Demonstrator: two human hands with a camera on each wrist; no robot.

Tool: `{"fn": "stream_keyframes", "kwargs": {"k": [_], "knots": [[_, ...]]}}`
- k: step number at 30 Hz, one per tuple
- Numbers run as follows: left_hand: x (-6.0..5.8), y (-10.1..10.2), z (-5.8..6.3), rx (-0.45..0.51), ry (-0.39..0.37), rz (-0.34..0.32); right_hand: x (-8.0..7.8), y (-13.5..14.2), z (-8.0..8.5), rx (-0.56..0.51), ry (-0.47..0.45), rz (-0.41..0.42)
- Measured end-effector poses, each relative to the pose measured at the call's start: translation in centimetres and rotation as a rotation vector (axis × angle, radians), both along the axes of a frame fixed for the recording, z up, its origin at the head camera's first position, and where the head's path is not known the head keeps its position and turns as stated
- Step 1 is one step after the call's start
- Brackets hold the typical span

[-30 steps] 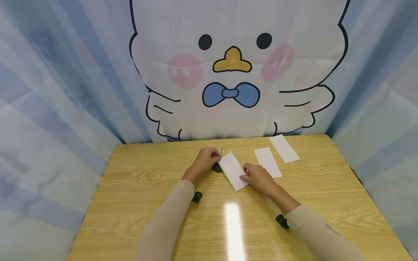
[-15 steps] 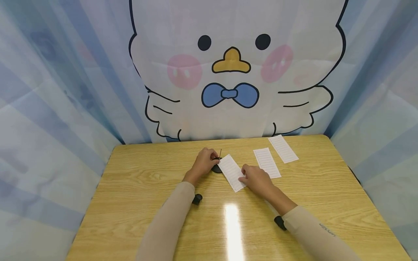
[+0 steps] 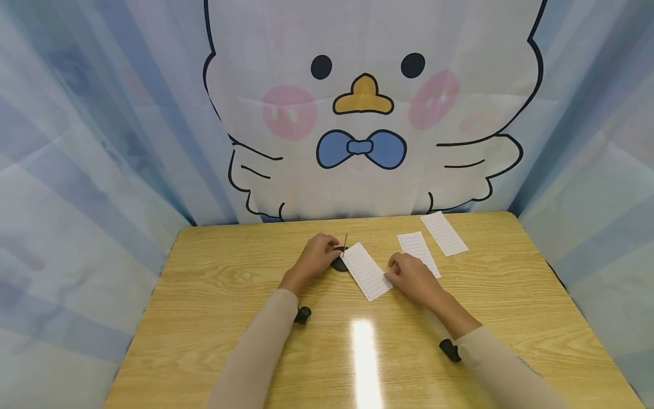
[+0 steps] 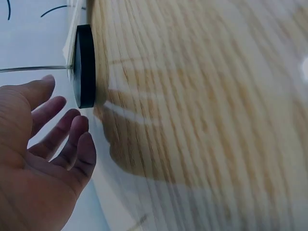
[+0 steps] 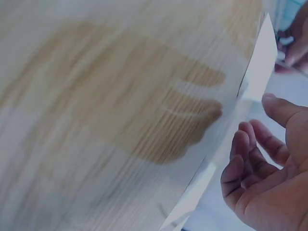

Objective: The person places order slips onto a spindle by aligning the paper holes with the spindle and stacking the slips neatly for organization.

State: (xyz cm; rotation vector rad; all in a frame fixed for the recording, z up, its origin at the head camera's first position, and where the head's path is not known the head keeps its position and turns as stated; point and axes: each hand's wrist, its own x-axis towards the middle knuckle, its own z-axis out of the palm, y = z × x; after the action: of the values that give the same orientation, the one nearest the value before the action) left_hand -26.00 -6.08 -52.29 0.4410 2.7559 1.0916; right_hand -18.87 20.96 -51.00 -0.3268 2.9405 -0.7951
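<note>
A spindle-type paper spike, with a round black base [image 3: 338, 265] and a thin upright metal rod [image 3: 346, 241], stands toward the back of the table. White lined slips [image 3: 365, 272] sit over the base with a top corner at the rod. My left hand [image 3: 314, 255] is beside the base, its fingers loosely bent and holding nothing. In the left wrist view, the thumb lies just below the rod [image 4: 33, 69]. My right hand [image 3: 411, 275] is at the slips' right edge, thumb tip close to it and fingers loosely curled, with nothing between them in the right wrist view.
Two more lined slips lie to the right, one nearer slip [image 3: 416, 247] partly behind my right hand and one farther slip [image 3: 444, 233] by the back edge. The wooden table [image 3: 230, 341] meets a printed curtain [image 3: 363, 187] behind. Curtains also hang at both sides.
The slips have come down lower on the rod. My right hand has let go of their right edge and shifted right. My left hand has eased slightly left, away from the rod.
</note>
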Motion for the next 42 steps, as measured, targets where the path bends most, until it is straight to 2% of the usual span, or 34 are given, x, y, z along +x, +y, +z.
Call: {"fn": "stream_keyframes", "kwargs": {"k": [8, 17, 25, 32, 42], "knots": [[1.0, -0.8, 0.2, 0.024, -0.012, -0.049, -0.6, 3.7, 0.0, -0.091, 0.021, -0.024], [1.3, -1.0, -0.3, 0.023, -0.02, -0.08, -1.9, 7.9, 0.3, -0.105, -0.008, -0.111], [1.4, -0.8, -0.5, -0.021, -0.024, -0.073, -3.3, 11.0, 0.8, -0.14, -0.098, -0.168], [1.5, -0.7, -0.4, -0.034, -0.019, -0.065, -4.6, 12.6, 1.1, -0.12, -0.136, -0.222], [1.4, -0.4, -0.7, -0.067, -0.02, -0.06, -5.8, 14.3, 0.8, -0.046, -0.092, -0.262]]}}
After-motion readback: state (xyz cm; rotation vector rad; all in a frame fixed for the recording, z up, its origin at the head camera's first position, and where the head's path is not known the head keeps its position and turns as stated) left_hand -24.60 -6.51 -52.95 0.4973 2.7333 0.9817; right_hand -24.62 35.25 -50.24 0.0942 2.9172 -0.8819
